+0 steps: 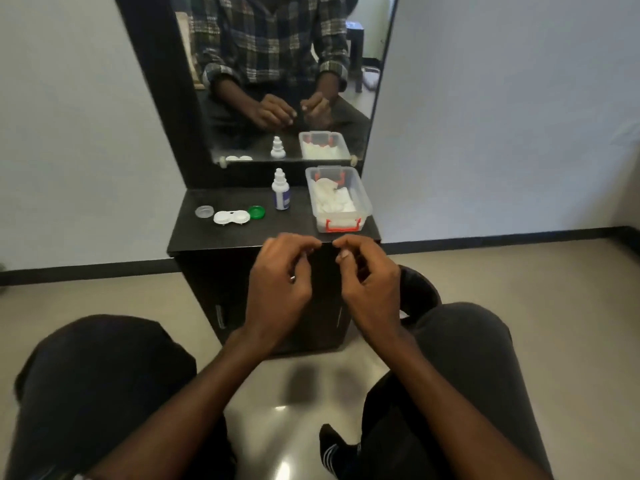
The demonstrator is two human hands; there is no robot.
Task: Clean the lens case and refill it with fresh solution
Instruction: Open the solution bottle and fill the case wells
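The white lens case (231,217) lies open on the dark table top (277,226), left of centre. A clear cap (204,212) rests to its left and a green cap (257,212) to its right. Behind the green cap the white solution bottle (281,194) stands upright with its cap on. My left hand (280,278) and my right hand (367,275) hover side by side just in front of the table's near edge. Both have their fingers curled in, thumb against fingertips. I see nothing held in either hand.
A clear plastic box (367,199) with red latches holds white tissues at the table's right side. A mirror (277,81) rises behind the table and reflects the hands and items. My knees flank the cabinet, and a foot rests on the glossy floor below.
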